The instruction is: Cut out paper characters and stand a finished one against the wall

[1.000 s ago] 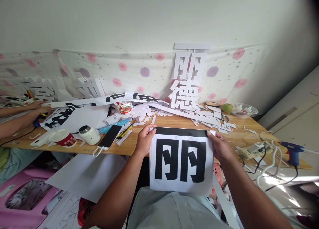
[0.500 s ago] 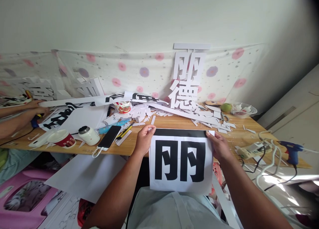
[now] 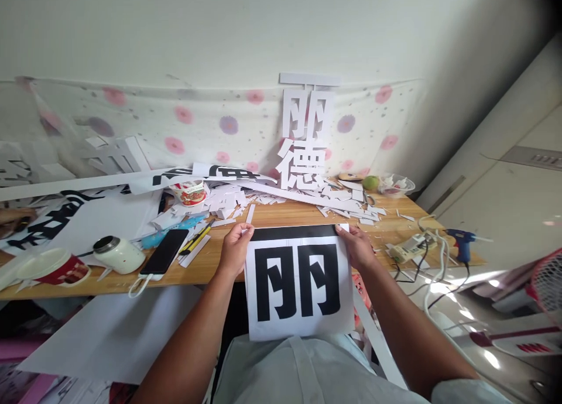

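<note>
Sheet: we hold a white paper sheet printed with a bold black character [image 3: 298, 284] upright over the near edge of the wooden bench [image 3: 281, 214], its lower edge at our lap.
Left hand [image 3: 233, 250]: fingers pinched closed on the sheet's top left corner.
Right hand [image 3: 357, 247]: fingers closed on the top right corner.
Texture: thin flat paper, matte, with a solid black band along the top.
Nearby: a black phone [image 3: 164, 259] lies left of the sheet; white cut-out characters [image 3: 307, 137] lean on the wall behind.
Change: our view has swung rightward since a second ago; the grip is unchanged.
</note>
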A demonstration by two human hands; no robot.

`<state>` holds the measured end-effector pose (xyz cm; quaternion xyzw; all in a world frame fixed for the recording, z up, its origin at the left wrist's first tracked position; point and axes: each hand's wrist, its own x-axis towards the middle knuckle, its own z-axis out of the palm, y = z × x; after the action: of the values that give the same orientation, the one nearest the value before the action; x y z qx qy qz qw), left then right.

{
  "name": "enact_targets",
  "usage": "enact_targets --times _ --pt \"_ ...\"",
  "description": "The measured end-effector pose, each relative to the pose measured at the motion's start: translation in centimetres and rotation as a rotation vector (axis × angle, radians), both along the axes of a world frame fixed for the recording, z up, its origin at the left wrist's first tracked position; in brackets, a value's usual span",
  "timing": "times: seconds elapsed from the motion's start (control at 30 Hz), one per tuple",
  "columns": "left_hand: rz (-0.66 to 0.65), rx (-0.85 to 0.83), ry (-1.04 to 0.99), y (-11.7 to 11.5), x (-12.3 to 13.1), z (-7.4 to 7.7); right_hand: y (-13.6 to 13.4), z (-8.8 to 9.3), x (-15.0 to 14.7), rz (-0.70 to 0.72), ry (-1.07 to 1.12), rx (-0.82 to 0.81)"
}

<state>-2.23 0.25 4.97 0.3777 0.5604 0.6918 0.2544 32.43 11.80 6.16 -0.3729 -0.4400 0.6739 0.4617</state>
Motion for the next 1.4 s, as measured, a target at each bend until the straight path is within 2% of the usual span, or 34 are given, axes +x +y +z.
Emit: enact_targets --times 0.3,0.53,0.67,0.8,0.97,1.13,1.33,1.4 --pt "-0.063 -0.029 -0.013 0.6 -0.2 -1.4 0.1 -1.1 -0.1 -0.014 0.010 -0.001" --pt "-0.036 -0.091 0.025 1.9 -0.9 -2.6 0.7 -1.8 -0.8 -0.068 -0.096 0.056" --pt "-0.034 -0.186 0.092 3.0 -1.3 -3.7 1.6 -2.8 -1.2 -0.051 -0.141 0.005" --pt "-0.039 -0.401 0.257 4.4 -1.7 -4.3 2.6 -3.7 -1.7 -0.039 -0.158 -0.115" --pt "-0.032 -0.600 0.484 5.9 -2.6 -4.0 4.1 -4.8 -2.1 -0.059 -0.255 -0.211" --pt "-0.026 -0.777 0.754 6.0 -2.2 -3.1 5.1 -5.7 -2.2 -0.081 -0.298 -0.244" --pt "-0.024 -0.845 0.955 5.2 -1.3 -2.3 5.4 -6.2 -2.1 -0.076 -0.321 -0.226" --pt "0.008 -0.787 1.032 5.1 -1.1 -2.1 5.4 -6.3 -2.0 -0.065 -0.328 -0.222"
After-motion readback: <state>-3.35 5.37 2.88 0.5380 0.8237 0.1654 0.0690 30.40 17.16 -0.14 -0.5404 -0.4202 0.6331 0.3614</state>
